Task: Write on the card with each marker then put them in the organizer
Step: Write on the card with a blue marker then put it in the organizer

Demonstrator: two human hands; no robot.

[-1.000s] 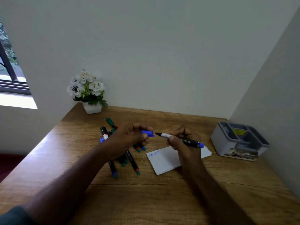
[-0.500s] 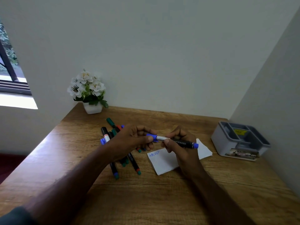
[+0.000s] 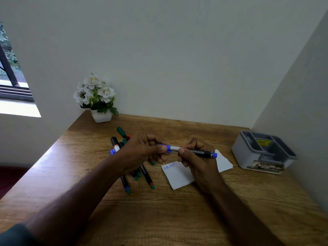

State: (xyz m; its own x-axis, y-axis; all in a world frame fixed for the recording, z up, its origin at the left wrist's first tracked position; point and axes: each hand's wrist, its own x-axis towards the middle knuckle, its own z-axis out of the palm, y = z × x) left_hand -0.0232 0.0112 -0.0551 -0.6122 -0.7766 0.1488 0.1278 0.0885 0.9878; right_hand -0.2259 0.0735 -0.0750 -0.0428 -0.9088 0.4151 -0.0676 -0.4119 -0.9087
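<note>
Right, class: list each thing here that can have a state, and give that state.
Blue marker: capped, held level in both hands above the card.
Card: flat on the table, blue letters written at its top.
Organizer: upright, no markers visible inside.
Marker pile: capped, lying loose.
Left hand: gripping the cap.
Right hand: gripping the barrel.

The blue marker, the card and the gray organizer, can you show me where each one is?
blue marker (image 3: 200,152), head view, on the black barrel beside the right hand.
card (image 3: 179,176), head view, on the blank white part under the blue letters.
gray organizer (image 3: 245,153), head view, on its front left outer wall.
</note>
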